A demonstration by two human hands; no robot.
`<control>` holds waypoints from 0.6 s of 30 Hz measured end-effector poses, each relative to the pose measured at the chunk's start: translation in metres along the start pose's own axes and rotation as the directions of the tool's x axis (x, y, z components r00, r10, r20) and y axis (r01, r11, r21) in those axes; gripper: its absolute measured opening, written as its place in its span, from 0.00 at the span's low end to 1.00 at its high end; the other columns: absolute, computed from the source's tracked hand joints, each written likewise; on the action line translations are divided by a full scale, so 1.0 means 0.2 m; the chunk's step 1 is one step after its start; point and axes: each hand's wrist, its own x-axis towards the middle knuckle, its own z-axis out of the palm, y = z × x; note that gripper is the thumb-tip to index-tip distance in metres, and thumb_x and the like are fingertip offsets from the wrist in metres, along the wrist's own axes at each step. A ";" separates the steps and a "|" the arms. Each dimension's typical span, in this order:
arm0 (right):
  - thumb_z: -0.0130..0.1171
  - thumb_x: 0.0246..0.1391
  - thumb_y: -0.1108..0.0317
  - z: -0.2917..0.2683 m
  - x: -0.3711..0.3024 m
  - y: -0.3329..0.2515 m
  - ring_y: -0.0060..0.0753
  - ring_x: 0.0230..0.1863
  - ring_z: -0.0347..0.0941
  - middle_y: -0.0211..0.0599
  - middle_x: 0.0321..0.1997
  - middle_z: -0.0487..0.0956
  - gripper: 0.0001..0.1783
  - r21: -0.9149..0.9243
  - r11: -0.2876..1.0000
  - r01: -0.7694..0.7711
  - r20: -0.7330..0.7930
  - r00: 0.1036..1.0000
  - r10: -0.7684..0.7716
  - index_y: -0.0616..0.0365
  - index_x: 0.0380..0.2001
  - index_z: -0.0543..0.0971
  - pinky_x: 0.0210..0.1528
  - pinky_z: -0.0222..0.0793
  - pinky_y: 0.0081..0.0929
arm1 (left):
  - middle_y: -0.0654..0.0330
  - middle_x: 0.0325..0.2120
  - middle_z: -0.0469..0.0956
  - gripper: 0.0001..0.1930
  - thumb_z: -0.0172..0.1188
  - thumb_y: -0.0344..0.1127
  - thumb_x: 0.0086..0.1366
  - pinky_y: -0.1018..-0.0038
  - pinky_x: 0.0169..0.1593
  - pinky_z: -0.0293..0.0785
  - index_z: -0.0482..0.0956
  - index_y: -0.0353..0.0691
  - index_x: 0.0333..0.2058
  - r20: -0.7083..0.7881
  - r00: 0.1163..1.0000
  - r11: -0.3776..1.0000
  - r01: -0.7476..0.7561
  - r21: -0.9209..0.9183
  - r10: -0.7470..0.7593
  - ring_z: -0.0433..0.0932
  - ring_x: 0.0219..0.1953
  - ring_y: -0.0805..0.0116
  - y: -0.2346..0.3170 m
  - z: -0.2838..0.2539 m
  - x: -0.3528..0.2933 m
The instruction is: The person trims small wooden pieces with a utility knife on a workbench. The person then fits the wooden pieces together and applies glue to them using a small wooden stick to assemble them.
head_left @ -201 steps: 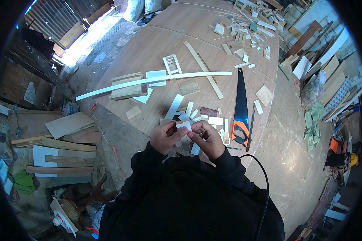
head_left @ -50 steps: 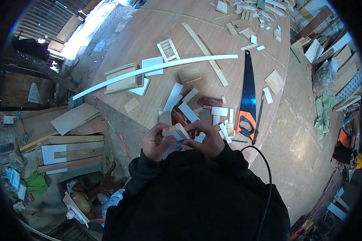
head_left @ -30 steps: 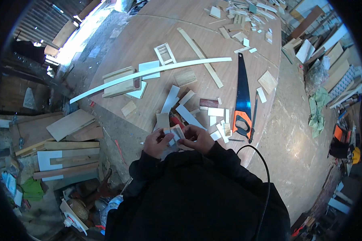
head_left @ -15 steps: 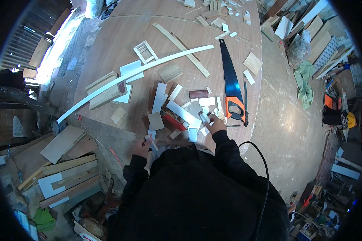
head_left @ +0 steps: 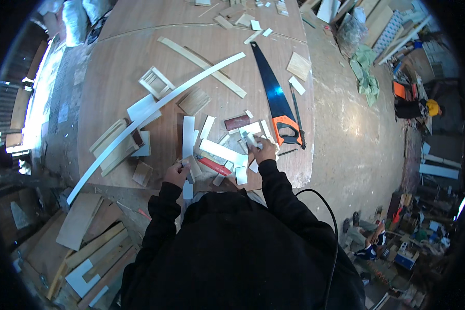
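My right hand (head_left: 265,149) is closed on a small pale wood block (head_left: 251,139), held above a cluster of offcuts. My left hand (head_left: 175,174) is at the table's near edge with its fingers pinched together. A small dark thing shows at its fingertips, too small to name. Right beside those fingers is a squarish wood block (head_left: 193,166). Between my hands lie a red tool-like piece (head_left: 214,166), a long white strip (head_left: 222,151) and a small white block (head_left: 241,175). A dark reddish-brown block (head_left: 237,122) lies just beyond them.
A handsaw (head_left: 275,88) with an orange handle lies at the right, beside a thin dark rod (head_left: 297,113). A long pale strip (head_left: 155,108) crosses the left side over stacked boards (head_left: 111,150). A black cable (head_left: 331,227) hangs by my right arm. Another person (head_left: 367,243) is at the lower right.
The view has swung, so the table appears farther left. My right hand now has the small block lifted in its fingers. My left hand has come forward next to the squarish block.
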 end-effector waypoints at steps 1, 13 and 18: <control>0.68 0.39 0.59 -0.01 0.02 0.02 0.49 0.39 0.74 0.41 0.32 0.79 0.19 0.017 0.997 -0.082 -0.070 0.994 0.083 0.52 0.36 0.80 0.45 0.67 0.40 | 0.61 0.21 0.76 0.19 0.56 0.46 0.63 0.76 0.31 0.72 0.79 0.32 0.36 -0.003 0.999 0.999 -0.035 0.006 0.035 0.75 0.25 0.76 0.02 0.01 0.04; 0.61 0.45 0.53 0.02 0.33 0.03 0.43 0.50 0.68 0.25 0.39 0.81 0.16 -0.508 0.763 -0.401 -0.103 0.907 0.408 0.35 0.40 0.78 0.50 0.59 0.50 | 0.50 0.29 0.79 0.18 0.62 0.45 0.55 0.68 0.37 0.74 0.80 0.38 0.39 0.077 0.969 0.904 -0.247 0.349 0.235 0.79 0.30 0.57 0.13 0.16 0.41; 0.61 0.50 0.62 -0.05 0.31 0.07 0.26 0.30 0.74 0.26 0.29 0.79 0.13 0.589 0.745 -0.313 -0.030 0.913 0.408 0.52 0.39 0.76 0.31 0.69 0.25 | 0.53 0.35 0.80 0.19 0.64 0.42 0.53 0.68 0.40 0.75 0.79 0.41 0.44 0.120 0.965 0.932 -0.257 0.256 0.233 0.79 0.37 0.57 0.20 0.31 0.45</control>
